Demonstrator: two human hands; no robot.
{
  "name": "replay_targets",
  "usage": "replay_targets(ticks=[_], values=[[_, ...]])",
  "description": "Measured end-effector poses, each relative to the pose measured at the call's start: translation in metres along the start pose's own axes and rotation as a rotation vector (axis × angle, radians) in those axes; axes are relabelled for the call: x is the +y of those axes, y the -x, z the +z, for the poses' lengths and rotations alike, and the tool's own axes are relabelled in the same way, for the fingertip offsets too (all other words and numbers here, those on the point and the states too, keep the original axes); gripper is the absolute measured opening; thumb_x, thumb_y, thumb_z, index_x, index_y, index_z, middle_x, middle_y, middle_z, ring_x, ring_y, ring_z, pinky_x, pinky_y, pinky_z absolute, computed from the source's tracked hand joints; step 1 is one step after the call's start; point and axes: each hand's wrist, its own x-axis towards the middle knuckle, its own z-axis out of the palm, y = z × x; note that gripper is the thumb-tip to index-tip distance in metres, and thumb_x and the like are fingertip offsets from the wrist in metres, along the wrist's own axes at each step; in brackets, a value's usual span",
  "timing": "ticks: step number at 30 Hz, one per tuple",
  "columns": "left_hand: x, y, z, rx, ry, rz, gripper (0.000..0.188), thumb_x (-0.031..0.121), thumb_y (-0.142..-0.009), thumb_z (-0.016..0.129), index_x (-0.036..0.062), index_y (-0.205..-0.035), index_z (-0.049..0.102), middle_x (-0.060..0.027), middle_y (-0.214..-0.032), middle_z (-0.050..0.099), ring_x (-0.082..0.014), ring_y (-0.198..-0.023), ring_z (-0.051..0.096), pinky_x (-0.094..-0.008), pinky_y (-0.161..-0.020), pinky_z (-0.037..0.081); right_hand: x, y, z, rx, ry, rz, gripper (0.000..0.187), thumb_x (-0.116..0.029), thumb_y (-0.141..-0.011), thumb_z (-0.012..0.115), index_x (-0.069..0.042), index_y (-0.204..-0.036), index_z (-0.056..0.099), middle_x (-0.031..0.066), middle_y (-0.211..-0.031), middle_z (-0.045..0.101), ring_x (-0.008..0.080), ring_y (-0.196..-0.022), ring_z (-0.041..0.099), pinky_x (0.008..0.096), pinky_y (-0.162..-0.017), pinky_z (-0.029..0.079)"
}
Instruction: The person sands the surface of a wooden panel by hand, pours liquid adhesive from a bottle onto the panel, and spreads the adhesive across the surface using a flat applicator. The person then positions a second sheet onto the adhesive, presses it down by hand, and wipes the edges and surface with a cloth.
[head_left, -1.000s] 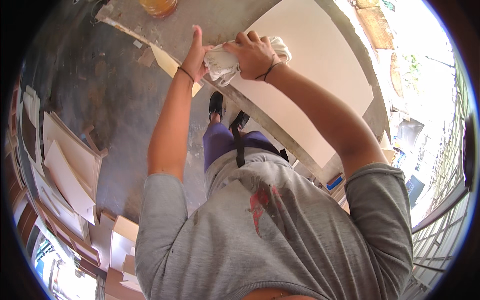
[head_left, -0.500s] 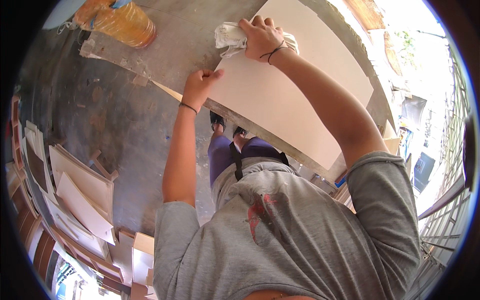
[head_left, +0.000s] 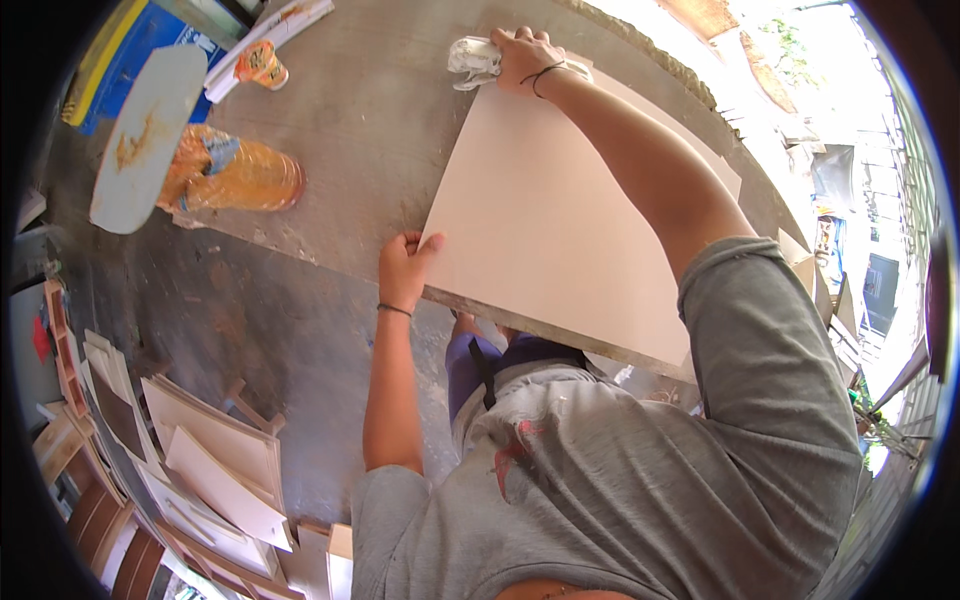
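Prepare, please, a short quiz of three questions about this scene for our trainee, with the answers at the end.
1. Which hand holds the white cloth?
2. True or false: the left hand is at the edge of the pale sheet.
3. What colour is the wrapped container to the left of the sheet? a) green b) orange c) black

Key:
1. The right hand.
2. True.
3. b
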Motion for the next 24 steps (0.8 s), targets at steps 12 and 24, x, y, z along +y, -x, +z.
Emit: replay_targets(ticks=[12, 24], values=[[0.035, -0.012, 0.000, -0.148, -0.288, 0.014, 0.047, 0.036, -0.082, 0.068, -0.0073, -0.096, 0.058, -0.0115, -0.082, 0.066, -0.0133, -0.070, 0.059, -0.0273, -0.066, 0.048, 0.084, 0.028, -0.046, 0.451, -0.100, 0.064, 0.055, -0.017, -0.073, 0.060, -0.021, -0.126, 0.048, 0.0126, -0.124, 0.048, 0.0352, -0.118, 0.042, 0.0502, -0.096, 0.035], [0.045, -0.037, 0.056, 0.198, -0.771, 0.387, 0.063, 0.058, -0.079, 0.061, -0.0053, -0.081, 0.058, -0.0257, -0.078, 0.064, -0.0412, -0.076, 0.063, -0.0451, -0.063, 0.050, 0.081, 0.413, 0.036, -0.013, -0.204, 0.121, 0.063, -0.023, -0.055, 0.072, -0.012, -0.115, 0.055, 0.0117, -0.107, 0.049, 0.0283, -0.100, 0.049, 0.0419, -0.077, 0.041]])
